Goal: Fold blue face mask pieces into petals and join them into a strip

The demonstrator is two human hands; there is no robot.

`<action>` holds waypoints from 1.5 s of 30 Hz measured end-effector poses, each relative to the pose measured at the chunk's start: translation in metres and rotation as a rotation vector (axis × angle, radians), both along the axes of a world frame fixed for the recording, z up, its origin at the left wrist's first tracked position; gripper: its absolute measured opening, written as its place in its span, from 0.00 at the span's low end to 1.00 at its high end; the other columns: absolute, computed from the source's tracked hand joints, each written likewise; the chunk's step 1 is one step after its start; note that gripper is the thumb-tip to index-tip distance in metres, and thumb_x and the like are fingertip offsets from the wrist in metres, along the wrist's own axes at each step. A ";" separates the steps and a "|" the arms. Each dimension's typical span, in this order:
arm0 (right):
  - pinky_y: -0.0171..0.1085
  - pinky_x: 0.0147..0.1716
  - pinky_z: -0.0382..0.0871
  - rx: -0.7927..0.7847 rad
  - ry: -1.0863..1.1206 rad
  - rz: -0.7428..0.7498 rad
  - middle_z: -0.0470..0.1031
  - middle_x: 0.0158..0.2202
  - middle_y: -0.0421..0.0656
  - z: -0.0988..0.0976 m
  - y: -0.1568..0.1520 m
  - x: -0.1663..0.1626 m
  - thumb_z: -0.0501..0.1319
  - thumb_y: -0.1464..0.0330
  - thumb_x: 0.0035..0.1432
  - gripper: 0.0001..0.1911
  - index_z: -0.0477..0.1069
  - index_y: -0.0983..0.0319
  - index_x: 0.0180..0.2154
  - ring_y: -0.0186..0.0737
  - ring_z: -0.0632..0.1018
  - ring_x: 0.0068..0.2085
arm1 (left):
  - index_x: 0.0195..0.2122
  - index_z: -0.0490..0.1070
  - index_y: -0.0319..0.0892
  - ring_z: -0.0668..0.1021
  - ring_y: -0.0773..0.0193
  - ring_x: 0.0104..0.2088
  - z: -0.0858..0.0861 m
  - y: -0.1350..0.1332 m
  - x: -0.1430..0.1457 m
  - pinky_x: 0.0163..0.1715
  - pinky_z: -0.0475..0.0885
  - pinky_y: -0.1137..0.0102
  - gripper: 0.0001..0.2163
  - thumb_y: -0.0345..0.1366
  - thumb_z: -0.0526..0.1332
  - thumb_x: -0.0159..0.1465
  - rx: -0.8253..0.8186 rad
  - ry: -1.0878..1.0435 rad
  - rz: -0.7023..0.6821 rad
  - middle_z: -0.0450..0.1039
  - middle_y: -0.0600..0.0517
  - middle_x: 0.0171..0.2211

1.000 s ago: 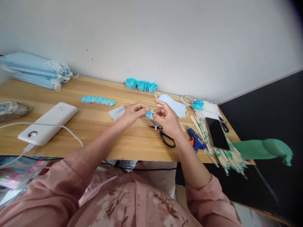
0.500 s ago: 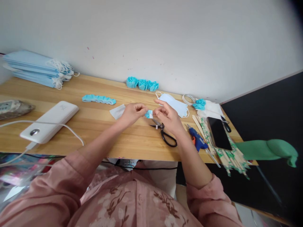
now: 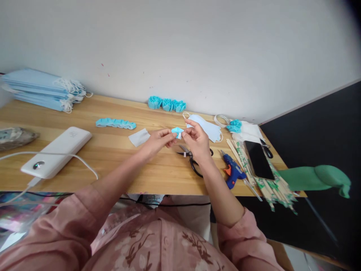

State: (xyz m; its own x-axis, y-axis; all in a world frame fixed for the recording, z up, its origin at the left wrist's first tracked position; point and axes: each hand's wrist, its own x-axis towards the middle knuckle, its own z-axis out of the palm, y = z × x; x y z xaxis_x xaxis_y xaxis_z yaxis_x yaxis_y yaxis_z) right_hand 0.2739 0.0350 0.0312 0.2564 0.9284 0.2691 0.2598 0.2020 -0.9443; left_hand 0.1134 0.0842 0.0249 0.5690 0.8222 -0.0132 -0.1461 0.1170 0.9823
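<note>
Between my fingertips is a small folded piece of light-blue fabric [image 3: 177, 130] with a white edge. My left hand [image 3: 161, 140] pinches it from the left, and my right hand [image 3: 196, 139] pinches its right side with the index finger raised. Below my right hand lie black-handled scissors [image 3: 194, 163], partly covered by it. A white fabric piece [image 3: 139, 137] rests just left of my left hand. Behind my right hand is a flat blue face mask [image 3: 207, 127]. A pleated blue strip [image 3: 115, 123] lies farther left.
Blue fabric flowers [image 3: 167, 104] stand by the wall. A stack of masks [image 3: 39, 90] is at the back left, a white power bank [image 3: 58, 152] with a cable nearer. On the right are a blue glue gun [image 3: 233, 169], wrapped chopsticks [image 3: 275, 190], a phone [image 3: 258, 160] and a tape roll [image 3: 221, 120].
The blue piece has turned between my fingers and shows more of its folded blue face. My right hand has shifted slightly left, uncovering more of the glue gun. The view has tilted slightly.
</note>
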 end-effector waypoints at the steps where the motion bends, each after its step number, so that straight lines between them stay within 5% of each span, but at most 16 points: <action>1: 0.37 0.38 0.70 -0.001 0.002 -0.005 0.74 0.31 0.36 -0.001 0.000 -0.001 0.62 0.65 0.54 0.23 0.68 0.56 0.53 0.34 0.74 0.33 | 0.27 0.70 0.40 0.71 0.70 0.26 0.000 -0.001 0.000 0.31 0.67 0.72 0.17 0.50 0.68 0.54 -0.006 -0.002 0.001 0.72 0.53 0.26; 18: 0.38 0.38 0.69 0.010 -0.057 -0.002 0.74 0.32 0.38 -0.003 -0.005 -0.006 0.59 0.63 0.59 0.21 0.66 0.55 0.55 0.37 0.76 0.35 | 0.24 0.69 0.40 0.68 0.71 0.23 0.003 0.001 0.001 0.29 0.65 0.72 0.11 0.41 0.67 0.52 -0.036 0.014 0.099 0.69 0.56 0.22; 24: 0.43 0.44 0.67 0.210 -0.566 -0.143 0.77 0.35 0.43 0.007 -0.022 -0.006 0.57 0.67 0.63 0.07 0.72 0.56 0.41 0.42 0.75 0.39 | 0.25 0.69 0.40 0.68 0.71 0.23 -0.001 0.005 0.000 0.29 0.64 0.72 0.08 0.38 0.65 0.54 -0.019 0.010 0.153 0.69 0.56 0.22; 29: 0.43 0.41 0.64 0.283 -0.943 -0.144 0.78 0.34 0.43 0.001 -0.020 -0.009 0.56 0.69 0.65 0.07 0.73 0.57 0.37 0.44 0.75 0.38 | 0.24 0.69 0.40 0.67 0.71 0.24 -0.002 0.005 0.000 0.29 0.64 0.72 0.10 0.41 0.66 0.53 0.006 0.004 0.156 0.67 0.56 0.21; 37: 0.42 0.39 0.61 0.271 -1.131 -0.248 0.79 0.34 0.42 -0.003 -0.016 -0.015 0.61 0.66 0.63 0.04 0.73 0.58 0.36 0.44 0.74 0.37 | 0.22 0.67 0.40 0.66 0.71 0.24 -0.004 0.005 0.003 0.28 0.63 0.72 0.11 0.41 0.65 0.52 0.017 0.025 0.185 0.66 0.57 0.21; 45: 0.41 0.40 0.62 0.242 -1.073 -0.235 0.79 0.34 0.42 -0.004 -0.015 -0.016 0.59 0.68 0.63 0.05 0.73 0.59 0.35 0.43 0.75 0.37 | 0.22 0.66 0.40 0.65 0.72 0.23 -0.007 0.004 0.004 0.28 0.62 0.72 0.10 0.39 0.64 0.54 0.040 0.068 0.226 0.64 0.58 0.20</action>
